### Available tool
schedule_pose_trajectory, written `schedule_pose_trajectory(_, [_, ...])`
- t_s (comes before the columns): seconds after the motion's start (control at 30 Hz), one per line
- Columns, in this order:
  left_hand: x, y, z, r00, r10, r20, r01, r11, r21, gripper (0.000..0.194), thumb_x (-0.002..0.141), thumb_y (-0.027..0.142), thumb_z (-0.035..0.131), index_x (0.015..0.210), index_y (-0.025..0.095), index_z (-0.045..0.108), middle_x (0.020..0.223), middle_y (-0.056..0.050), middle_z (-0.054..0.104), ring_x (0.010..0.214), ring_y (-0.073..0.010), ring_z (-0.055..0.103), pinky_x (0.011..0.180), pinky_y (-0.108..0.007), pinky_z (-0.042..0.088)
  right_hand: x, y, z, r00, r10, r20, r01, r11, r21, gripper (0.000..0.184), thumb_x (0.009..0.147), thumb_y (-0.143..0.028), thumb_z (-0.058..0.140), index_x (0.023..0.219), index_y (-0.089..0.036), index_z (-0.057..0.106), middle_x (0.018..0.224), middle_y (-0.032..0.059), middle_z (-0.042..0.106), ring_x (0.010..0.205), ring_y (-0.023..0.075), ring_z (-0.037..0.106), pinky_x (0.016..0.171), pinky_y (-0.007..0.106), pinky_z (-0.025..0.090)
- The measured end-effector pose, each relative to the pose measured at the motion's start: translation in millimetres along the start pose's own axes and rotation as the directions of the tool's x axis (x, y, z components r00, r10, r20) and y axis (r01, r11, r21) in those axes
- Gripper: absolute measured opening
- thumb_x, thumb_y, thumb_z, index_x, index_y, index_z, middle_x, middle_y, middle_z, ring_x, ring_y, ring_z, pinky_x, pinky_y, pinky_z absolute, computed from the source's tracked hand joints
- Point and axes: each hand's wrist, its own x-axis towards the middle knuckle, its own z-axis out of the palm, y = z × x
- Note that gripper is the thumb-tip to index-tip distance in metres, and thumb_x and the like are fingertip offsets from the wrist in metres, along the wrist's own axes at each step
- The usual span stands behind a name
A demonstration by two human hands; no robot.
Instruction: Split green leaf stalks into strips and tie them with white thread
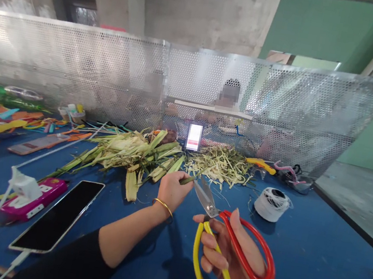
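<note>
My left hand [172, 189], with a gold bangle at the wrist, is closed round a thin green leaf stalk [189, 179] above the blue table [313, 258]. My right hand [235, 259] grips large scissors [226, 242] with one red and one yellow handle loop; the steel blades point up-left and meet the stalk's end. Just beyond my left hand lies a pile of green and pale leaves [133, 154]. A heap of cut leaf shreds [220, 164] lies behind the scissors.
A black phone [57, 215] and a pink power bank [33, 199] with a white charger lie at left. A white spool [272, 203] sits at right. An upright lit phone [194, 137] leans by a perforated metal screen [112, 68]; people sit behind it. Colourful tools lie far left.
</note>
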Motion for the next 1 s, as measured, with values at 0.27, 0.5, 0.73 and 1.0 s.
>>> schedule_pose_trajectory(0.27, [-0.4,-0.5,1.1,1.000,0.005,0.002,-0.005,0.999,0.042,0.017,0.068,0.028,0.056,0.058,0.015,0.062,0.051,0.004,0.048,0.054,-0.0097,0.042,0.055,-0.021,0.032,10.5,1.6,-3.9,0.999,0.026,-0.040,-0.023,0.996,0.084,0.054,0.079,-0.064,0.054,0.089,-0.013,0.065,0.058,-0.0078,0.037,0.036,0.0000,0.022,0.042,0.019,0.035])
schedule_pose_trajectory(0.5, [4.4,-2.5,1.4,0.993,-0.112,0.038,0.115,0.989,-0.088,0.021,0.063,0.033,0.062,0.056,0.014,0.060,0.052,0.005,0.048,0.054,-0.0089,0.042,0.054,-0.021,0.032,7.3,-2.3,-11.3,0.980,-0.047,-0.196,0.013,0.985,-0.170,0.049,0.073,-0.063,0.062,0.086,-0.015,0.062,0.056,-0.0082,0.040,0.034,0.0002,0.024,0.038,0.018,0.031])
schedule_pose_trajectory(0.73, [3.1,9.6,-6.5,0.815,-0.393,0.427,0.567,0.693,-0.445,0.029,0.053,0.033,0.076,0.064,0.015,0.055,0.044,0.010,0.032,0.040,-0.0024,0.021,0.040,-0.019,0.011,7.5,-37.5,-48.5,0.918,-0.371,-0.142,-0.246,-0.249,-0.937,0.022,0.082,-0.039,0.056,0.092,-0.020,0.063,0.070,0.0052,0.063,0.059,0.0184,0.059,0.050,0.026,0.039])
schedule_pose_trajectory(1.0, [-5.6,10.6,0.8,0.710,-0.391,0.585,0.693,0.536,-0.483,0.036,0.051,0.030,0.079,0.059,0.015,0.047,0.048,0.011,0.032,0.039,-0.0007,0.017,0.041,-0.020,0.001,27.7,-62.0,-30.8,0.949,-0.303,-0.088,-0.268,-0.625,-0.734,0.016,0.080,-0.027,0.056,0.081,-0.017,0.069,0.083,0.0112,0.067,0.079,0.0254,0.066,0.064,0.031,0.044])
